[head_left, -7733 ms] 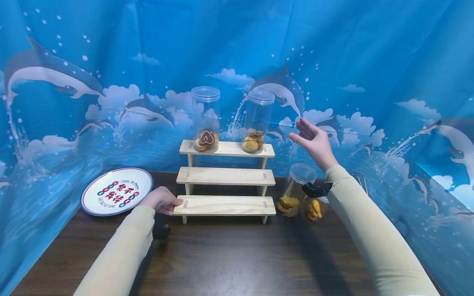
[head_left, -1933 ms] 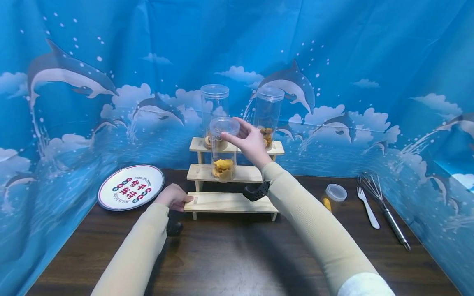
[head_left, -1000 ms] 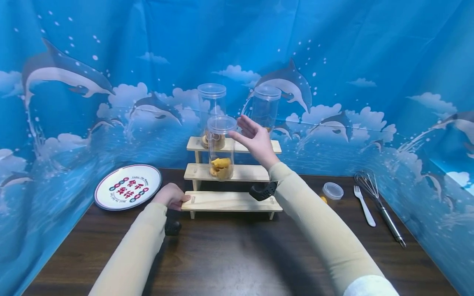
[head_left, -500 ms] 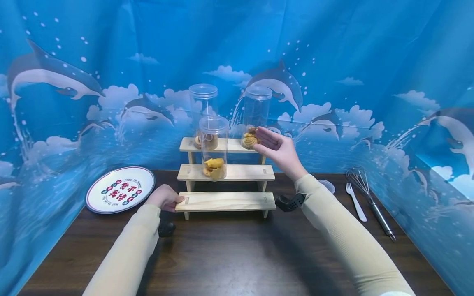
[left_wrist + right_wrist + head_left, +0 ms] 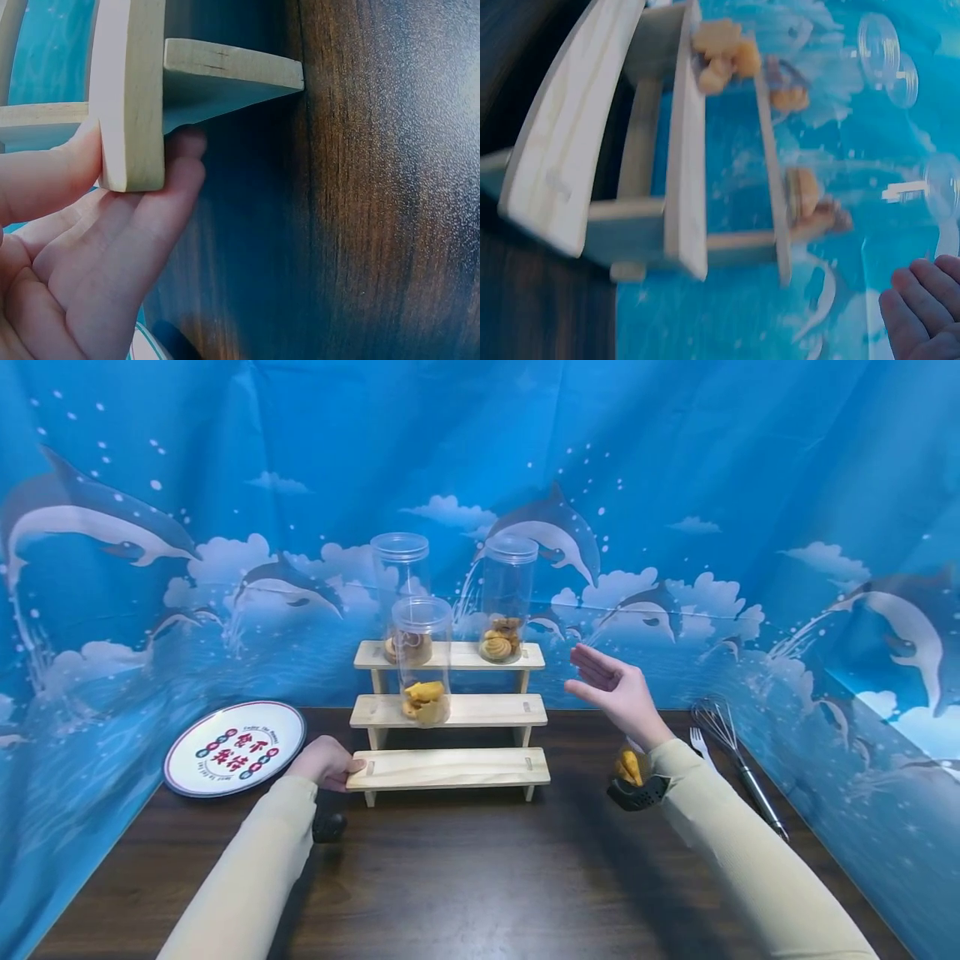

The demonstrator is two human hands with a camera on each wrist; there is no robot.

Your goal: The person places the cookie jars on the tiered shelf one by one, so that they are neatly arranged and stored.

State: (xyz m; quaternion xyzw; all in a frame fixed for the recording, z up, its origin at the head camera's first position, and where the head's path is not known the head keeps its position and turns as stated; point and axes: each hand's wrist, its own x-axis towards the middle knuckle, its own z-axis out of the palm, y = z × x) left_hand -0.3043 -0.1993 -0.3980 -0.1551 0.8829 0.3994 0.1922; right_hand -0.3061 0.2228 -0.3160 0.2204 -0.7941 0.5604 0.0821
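My left hand (image 5: 324, 762) pinches the left end of the lowest shelf of a three-tier wooden display stand (image 5: 450, 768); in the left wrist view the thumb lies on top and fingers are beneath. Two clear lidded jars of cookies, a left one (image 5: 392, 578) and a right one (image 5: 510, 589), stand on the top tier. A jar with yellow snacks (image 5: 424, 647) stands upright on the middle tier, toward its left. My right hand (image 5: 617, 689) is in the air right of the stand, fingers extended, holding nothing. Below it, yellow snacks (image 5: 628, 767) show in another container, mostly hidden by the wrist.
A white plate with red lettering (image 5: 234, 748) leans at the back left. A fork (image 5: 701, 745), partly behind the right sleeve, and a whisk (image 5: 753, 777) lie on the dark wooden table (image 5: 480, 877) at right. A blue dolphin curtain (image 5: 337, 468) hangs behind.
The right hand brought the jar of yellow snacks from the right onto the middle tier, let go of it and moved away right. The left hand keeps its hold on the stand.
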